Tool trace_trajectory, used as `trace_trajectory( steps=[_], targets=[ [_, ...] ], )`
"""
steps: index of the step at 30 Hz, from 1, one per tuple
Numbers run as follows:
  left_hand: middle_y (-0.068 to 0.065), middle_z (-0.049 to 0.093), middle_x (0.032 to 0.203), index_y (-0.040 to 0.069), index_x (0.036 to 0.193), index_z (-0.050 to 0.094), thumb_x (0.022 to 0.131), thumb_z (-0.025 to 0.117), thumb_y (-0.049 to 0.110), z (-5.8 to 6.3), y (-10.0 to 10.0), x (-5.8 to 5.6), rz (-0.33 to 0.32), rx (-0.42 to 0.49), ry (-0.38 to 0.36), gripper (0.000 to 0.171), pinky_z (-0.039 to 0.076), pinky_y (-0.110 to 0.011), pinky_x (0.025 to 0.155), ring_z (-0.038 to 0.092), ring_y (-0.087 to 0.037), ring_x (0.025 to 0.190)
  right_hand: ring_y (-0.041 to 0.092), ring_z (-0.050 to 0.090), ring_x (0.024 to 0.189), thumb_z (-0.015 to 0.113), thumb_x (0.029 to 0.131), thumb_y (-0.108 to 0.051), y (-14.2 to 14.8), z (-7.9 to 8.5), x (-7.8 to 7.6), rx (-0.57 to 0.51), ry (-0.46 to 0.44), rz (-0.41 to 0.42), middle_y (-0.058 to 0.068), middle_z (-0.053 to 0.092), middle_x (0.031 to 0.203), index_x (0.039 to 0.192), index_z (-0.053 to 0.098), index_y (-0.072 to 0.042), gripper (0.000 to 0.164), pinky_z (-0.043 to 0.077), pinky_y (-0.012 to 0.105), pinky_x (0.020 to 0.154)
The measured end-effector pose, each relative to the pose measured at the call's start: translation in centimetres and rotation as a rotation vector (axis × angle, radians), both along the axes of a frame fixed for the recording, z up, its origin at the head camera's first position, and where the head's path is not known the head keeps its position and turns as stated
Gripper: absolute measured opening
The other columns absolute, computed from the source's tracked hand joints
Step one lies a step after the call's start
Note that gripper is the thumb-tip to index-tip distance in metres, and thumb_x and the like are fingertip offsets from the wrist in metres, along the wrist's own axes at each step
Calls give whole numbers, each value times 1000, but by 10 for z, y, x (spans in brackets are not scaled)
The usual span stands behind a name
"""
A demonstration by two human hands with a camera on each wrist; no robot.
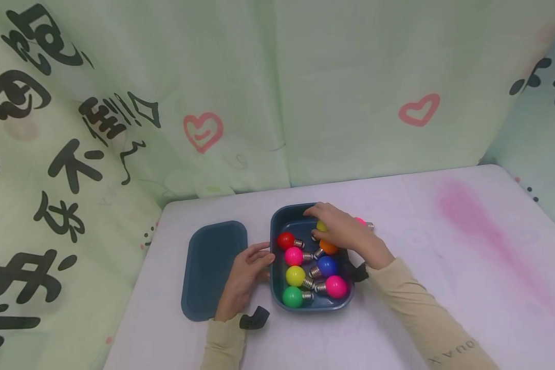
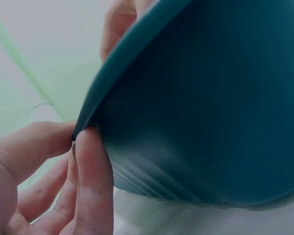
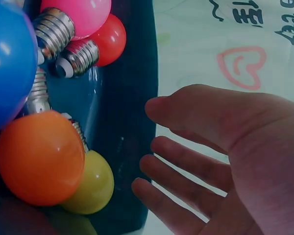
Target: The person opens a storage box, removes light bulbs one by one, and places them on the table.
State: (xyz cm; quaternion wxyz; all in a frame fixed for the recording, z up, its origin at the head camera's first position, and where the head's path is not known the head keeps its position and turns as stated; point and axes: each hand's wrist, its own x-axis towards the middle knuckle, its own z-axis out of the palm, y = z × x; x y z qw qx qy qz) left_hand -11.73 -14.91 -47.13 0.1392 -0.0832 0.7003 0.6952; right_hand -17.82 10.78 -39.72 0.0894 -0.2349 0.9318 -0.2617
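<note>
A dark blue tray [image 1: 312,310] holds several coloured bulbs with metal screw bases, among them a red bulb [image 1: 285,240], a green bulb [image 1: 292,297] and a blue bulb [image 1: 327,266]. My left hand [image 1: 246,275] pinches the tray's left rim between thumb and finger, as the left wrist view shows. Over the tray's far right part is my right hand [image 1: 342,228]. Its fingers are loosely bent and hold nothing in the right wrist view. Nearest to it are a yellow bulb [image 3: 90,183] and an orange bulb [image 3: 41,157], both in the tray.
Left of the tray, a flat dark blue lid [image 1: 215,267] lies on the white table [image 1: 444,267]. Beyond the right hand, a pink bulb [image 1: 360,221] lies outside the tray, partly hidden. A pale green curtain [image 1: 342,103] with drawn hearts hangs behind the table.
</note>
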Motion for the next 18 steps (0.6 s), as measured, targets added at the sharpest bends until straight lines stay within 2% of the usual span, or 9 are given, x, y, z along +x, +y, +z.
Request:
trace_trajectory(
  steps=[7,13,18],
  targets=[
    [-8,68,113,12,132,61,86,78,31,1,0,1,-8,4,6,52,55,-29,78,64,-18,95,32,58,122,72,91,-19,-11,0,0,-1,-58,28,17,60,131,136,55,-2,50,50,47,99],
    [-6,69,113,13,132,61,87,78,32,0,1,-1,-12,2,4,51,55,-29,78,63,-17,96,32,60,120,73,90,-20,-22,-4,-3,26,-23,85,17,63,127,134,56,-2,51,50,47,100],
    [-8,69,111,10,131,61,88,76,28,-1,1,-2,-13,17,18,49,55,-28,76,64,-17,92,29,61,117,73,90,-21,-32,-9,-4,22,-34,105,15,64,126,134,57,-3,50,50,46,100]
  ],
)
